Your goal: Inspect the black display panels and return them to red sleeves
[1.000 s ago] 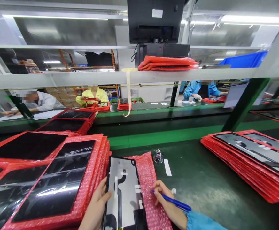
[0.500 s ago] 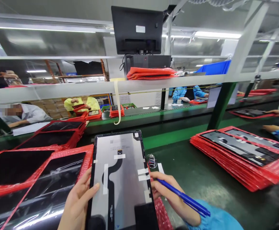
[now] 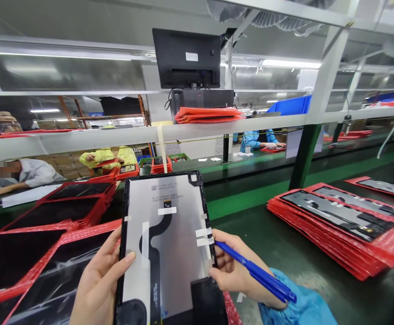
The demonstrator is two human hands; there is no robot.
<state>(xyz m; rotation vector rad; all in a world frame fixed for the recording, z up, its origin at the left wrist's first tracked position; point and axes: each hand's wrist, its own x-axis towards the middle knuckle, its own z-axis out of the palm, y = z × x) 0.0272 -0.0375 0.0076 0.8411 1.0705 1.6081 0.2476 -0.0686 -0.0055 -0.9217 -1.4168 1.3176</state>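
Observation:
A tablet screen panel (image 3: pixel 179 262) is tilted up before me, its silvery back facing me, with a dark flex cable and white tape strips on it. My left hand (image 3: pixel 97 282) grips the panel's left edge, thumb over the front. At the right edge, my right hand (image 3: pixel 239 266) holds the frame between thumb and fingers. That same hand also has a blue pen (image 3: pixel 254 271) in it, slanting down to the right over the wrist. Red bubble wrap (image 3: pixel 231 307) shows beneath the panel's lower right side.
To the left lie dark screens (image 3: pixel 20 257) on red bubble-wrap bags. On the right is a stack of red bags (image 3: pixel 322 243) with panels on top. Ahead, a shelf rail (image 3: pixel 115 137) crosses under a monitor (image 3: pixel 187 58). Several co-workers sit beyond.
The panel has come up slightly and its top print is sharper. My right thumb now rests on the panel's right edge. The co-worker's hands at far right have left the view.

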